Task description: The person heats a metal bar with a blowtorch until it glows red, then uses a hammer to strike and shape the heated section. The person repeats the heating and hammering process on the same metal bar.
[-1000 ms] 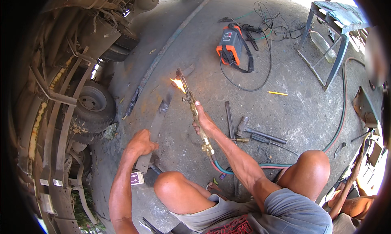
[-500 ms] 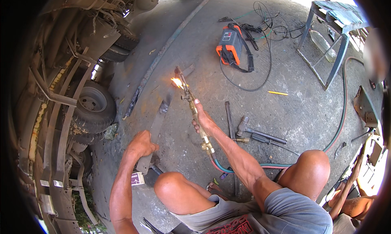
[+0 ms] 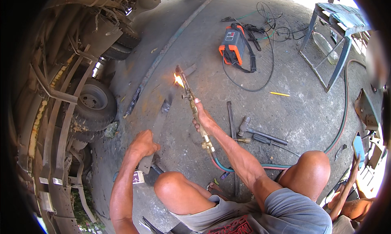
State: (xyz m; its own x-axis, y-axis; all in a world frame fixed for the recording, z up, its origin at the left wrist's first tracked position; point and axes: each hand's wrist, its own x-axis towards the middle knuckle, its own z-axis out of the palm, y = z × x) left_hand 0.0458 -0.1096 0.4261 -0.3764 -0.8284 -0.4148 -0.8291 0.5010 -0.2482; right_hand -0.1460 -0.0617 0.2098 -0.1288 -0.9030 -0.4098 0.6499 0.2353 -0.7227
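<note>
My right hand (image 3: pixel 202 117) is wrapped round the brass body of a cutting torch (image 3: pixel 190 101). An orange flame (image 3: pixel 178 80) burns beside the torch's head, which points away from me. Teal and red hoses (image 3: pixel 260 166) run from its rear end past my right knee. Nearer and to the left, my left hand (image 3: pixel 144 143) is closed over a flat metal bar (image 3: pixel 145 165). The bar's near end shows below my fingers, and its darkened far part (image 3: pixel 166 106) lies short of the flame. My fingertips are partly hidden. Beside the bar's near end sits a small white-and-purple box (image 3: pixel 139 177).
A hammer (image 3: pixel 244 126), a long metal rod (image 3: pixel 231 119) and a yellow pencil (image 3: pixel 280 94) lie to the right. Beyond stands an orange-and-grey machine (image 3: pixel 233 44) with cables. A truck wheel (image 3: pixel 94 99) and chassis flank my left. Another person's hand (image 3: pixel 355 162) holds a blue flat object (image 3: pixel 358 146).
At the right edge, the other person's hand has come up with a blue flat object. The flame has changed shape slightly. Both my hands keep nearly the same place and hold.
</note>
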